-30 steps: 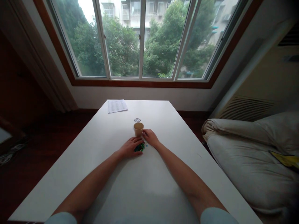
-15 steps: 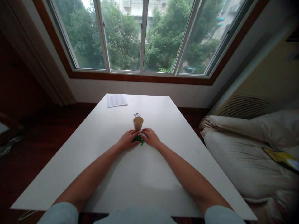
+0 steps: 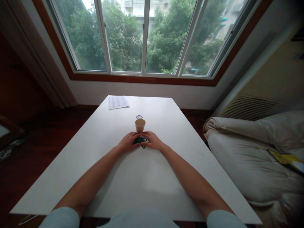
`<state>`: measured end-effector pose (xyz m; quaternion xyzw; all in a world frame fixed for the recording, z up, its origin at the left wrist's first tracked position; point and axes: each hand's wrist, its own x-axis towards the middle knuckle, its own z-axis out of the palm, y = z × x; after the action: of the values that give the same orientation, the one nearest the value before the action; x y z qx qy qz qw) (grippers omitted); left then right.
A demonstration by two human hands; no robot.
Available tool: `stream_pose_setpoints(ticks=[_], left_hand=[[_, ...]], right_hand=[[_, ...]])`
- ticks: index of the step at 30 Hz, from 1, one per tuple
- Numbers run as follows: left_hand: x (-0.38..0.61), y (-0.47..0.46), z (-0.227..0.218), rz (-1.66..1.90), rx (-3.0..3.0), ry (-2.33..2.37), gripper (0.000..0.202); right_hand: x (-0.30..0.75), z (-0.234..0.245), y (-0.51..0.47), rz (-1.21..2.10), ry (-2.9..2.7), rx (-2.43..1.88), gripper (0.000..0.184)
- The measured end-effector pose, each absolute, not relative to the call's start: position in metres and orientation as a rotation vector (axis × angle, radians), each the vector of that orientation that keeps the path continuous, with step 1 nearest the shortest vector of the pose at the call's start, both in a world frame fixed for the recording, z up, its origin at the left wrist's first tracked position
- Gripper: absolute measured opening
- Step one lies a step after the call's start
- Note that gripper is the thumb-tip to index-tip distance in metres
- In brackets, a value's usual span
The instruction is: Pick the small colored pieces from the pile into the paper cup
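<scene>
My left hand (image 3: 127, 142) lies on the white table with its fingers stretched and curved around the left side of a small pile of pieces. My right hand (image 3: 154, 141) curves around the right side in the same way, fingers apart. Between them sits the pile of small shiny pieces (image 3: 142, 139), green, blue and white, too small to name. A few green ones stick out toward me below the fingers. Just beyond my fingertips stands a light brown paper cup (image 3: 140, 125), upright; its lower edge is close to both hands.
Behind the cup lies a small dark-rimmed ring-shaped object (image 3: 139, 117). Sheets of paper (image 3: 118, 102) rest at the table's far left corner. The white table (image 3: 152, 180) faces a window. A beige sofa (image 3: 237, 152) with a yellow and black item (image 3: 283, 158) stands on the right.
My right hand has shifted slightly, its thumb lower and inward against the pile. More blue and white pieces show between the hands. The cup stands where it was.
</scene>
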<state>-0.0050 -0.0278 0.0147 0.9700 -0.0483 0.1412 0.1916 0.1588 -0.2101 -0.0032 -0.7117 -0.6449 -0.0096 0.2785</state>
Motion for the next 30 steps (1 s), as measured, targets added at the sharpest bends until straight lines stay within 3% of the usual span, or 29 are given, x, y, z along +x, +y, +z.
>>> stream_pose_setpoints(ticks=[3,15,24,30], left_hand=[[-0.004,-0.026,0.014,0.407,2.733,-0.122,0.055],[-0.002,-0.024,0.009,0.436,2.745,-0.051,0.044],[-0.002,-0.023,0.008,0.502,2.735,0.034,0.037],[-0.003,-0.022,0.008,0.512,2.754,0.075,0.039]], right_hand=[[0.156,-0.002,-0.210,-0.030,-1.742,-1.914,0.066],[0.149,-0.003,-0.210,-0.068,-1.714,-1.936,0.063],[0.147,-0.003,-0.207,-0.094,-1.682,-1.998,0.048],[0.149,0.003,-0.211,-0.027,-1.729,-1.917,0.058]])
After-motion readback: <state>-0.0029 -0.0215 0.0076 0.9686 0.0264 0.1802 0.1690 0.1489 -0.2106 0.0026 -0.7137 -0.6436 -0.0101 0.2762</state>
